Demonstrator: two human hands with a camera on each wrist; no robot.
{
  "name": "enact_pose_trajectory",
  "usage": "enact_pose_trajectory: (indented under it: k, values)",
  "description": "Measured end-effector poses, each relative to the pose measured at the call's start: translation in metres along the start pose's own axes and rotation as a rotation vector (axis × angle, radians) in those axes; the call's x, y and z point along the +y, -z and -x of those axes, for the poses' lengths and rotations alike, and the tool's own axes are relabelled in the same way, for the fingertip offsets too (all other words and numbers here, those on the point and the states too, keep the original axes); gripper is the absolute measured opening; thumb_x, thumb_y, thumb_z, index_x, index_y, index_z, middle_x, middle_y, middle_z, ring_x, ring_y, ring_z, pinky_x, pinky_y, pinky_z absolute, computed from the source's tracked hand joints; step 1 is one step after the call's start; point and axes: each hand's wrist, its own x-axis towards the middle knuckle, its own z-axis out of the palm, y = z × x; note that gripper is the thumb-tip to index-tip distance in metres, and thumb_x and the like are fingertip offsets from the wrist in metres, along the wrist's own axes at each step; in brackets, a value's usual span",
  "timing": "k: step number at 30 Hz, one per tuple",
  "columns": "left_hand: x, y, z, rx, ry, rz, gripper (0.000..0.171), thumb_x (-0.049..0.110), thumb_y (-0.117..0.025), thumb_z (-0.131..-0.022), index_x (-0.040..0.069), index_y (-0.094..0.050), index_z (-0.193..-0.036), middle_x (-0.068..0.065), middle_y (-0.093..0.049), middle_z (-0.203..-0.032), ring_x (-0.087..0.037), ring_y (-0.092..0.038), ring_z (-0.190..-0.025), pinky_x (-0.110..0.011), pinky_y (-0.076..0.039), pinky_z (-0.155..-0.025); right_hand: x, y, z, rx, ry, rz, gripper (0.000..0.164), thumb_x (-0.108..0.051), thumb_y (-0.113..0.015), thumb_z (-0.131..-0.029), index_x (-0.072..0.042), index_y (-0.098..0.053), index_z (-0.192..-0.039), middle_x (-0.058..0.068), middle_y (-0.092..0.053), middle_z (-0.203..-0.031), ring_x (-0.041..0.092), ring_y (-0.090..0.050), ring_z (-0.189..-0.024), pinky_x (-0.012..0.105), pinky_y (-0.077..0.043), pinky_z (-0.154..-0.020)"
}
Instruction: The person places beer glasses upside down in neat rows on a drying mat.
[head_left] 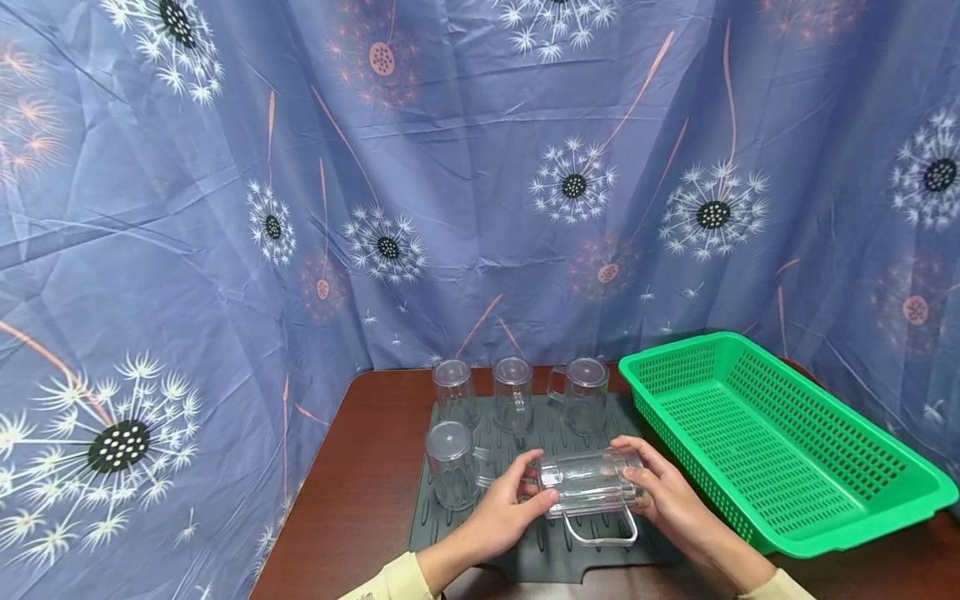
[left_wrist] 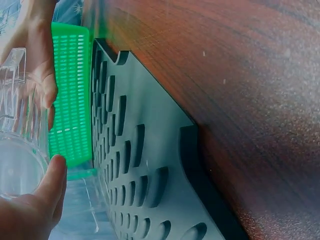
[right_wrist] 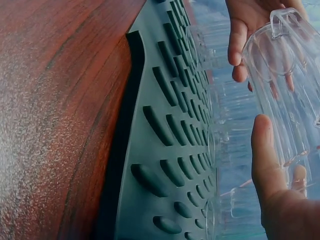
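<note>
A clear glass mug (head_left: 588,482) lies sideways in the air above the dark grey draining mat (head_left: 540,567), its handle on the side towards me. My left hand (head_left: 501,508) holds its left end between thumb and fingers. At the other end, my right hand (head_left: 667,498) grips it with the thumb on the near side and fingers over the far side. In the left wrist view, a round end of the mug (left_wrist: 20,167) faces the left thumb. The right wrist view shows the mug's ribbed wall (right_wrist: 287,85) reaching from one hand to the other.
Several clear mugs stand upside down on the mat: one front left (head_left: 452,467), others along the back (head_left: 455,392), (head_left: 513,396), (head_left: 585,396). A green perforated basket (head_left: 750,450) stands to the right. Brown wooden table (head_left: 337,483) surrounds the mat; a blue dandelion-print curtain (head_left: 480,208) hangs behind.
</note>
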Motion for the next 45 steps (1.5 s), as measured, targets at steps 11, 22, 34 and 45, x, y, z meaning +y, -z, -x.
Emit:
enact_pose_trajectory:
  k: [11, 22, 34, 45]
  values:
    - [0.008, 0.006, -0.007, 0.018, -0.021, -0.041, 0.07, 0.041, -0.061, -0.099, 0.024, -0.029, -0.159, -0.008, -0.052, -0.132, -0.011, -0.058, -0.102, -0.025, -0.053, -0.079, 0.003, 0.009, -0.005, -0.11, 0.011, -0.073, 0.037, -0.014, -0.041, -0.109, -0.02, -0.039, -0.145, 0.0, -0.047, -0.14, 0.014, -0.061, -0.12, 0.045, -0.056, -0.093]
    - [0.023, 0.015, -0.016, 0.058, -0.11, -0.191, 0.066, 0.044, -0.063, -0.097, 0.026, -0.038, -0.156, -0.006, -0.057, -0.135, -0.01, -0.06, -0.096, -0.024, -0.053, -0.076, 0.004, 0.014, -0.005, -0.125, -0.003, -0.047, 0.042, -0.015, -0.041, -0.109, -0.015, -0.034, -0.151, 0.012, -0.042, -0.15, 0.017, -0.056, -0.131, 0.042, -0.053, -0.098]
    - [0.04, 0.024, -0.025, 0.09, -0.142, -0.505, 0.067, 0.058, -0.06, -0.094, 0.037, -0.037, -0.153, 0.003, -0.055, -0.142, -0.023, -0.056, -0.127, -0.048, -0.049, -0.099, 0.009, 0.014, -0.004, -0.033, -0.045, 0.141, 0.054, -0.023, -0.053, -0.106, -0.01, -0.034, -0.155, 0.026, -0.03, -0.159, 0.002, -0.057, -0.127, 0.036, -0.054, -0.096]
    - [0.048, 0.027, -0.04, 0.093, -0.248, -0.728, 0.065, 0.048, -0.064, -0.093, 0.028, -0.044, -0.151, 0.003, -0.058, -0.13, -0.016, -0.055, -0.113, -0.037, -0.051, -0.09, 0.008, 0.029, 0.005, 0.031, -0.029, 0.273, 0.05, -0.021, -0.055, -0.105, -0.008, -0.04, -0.151, 0.029, -0.038, -0.152, 0.007, -0.061, -0.124, 0.045, -0.055, -0.095]
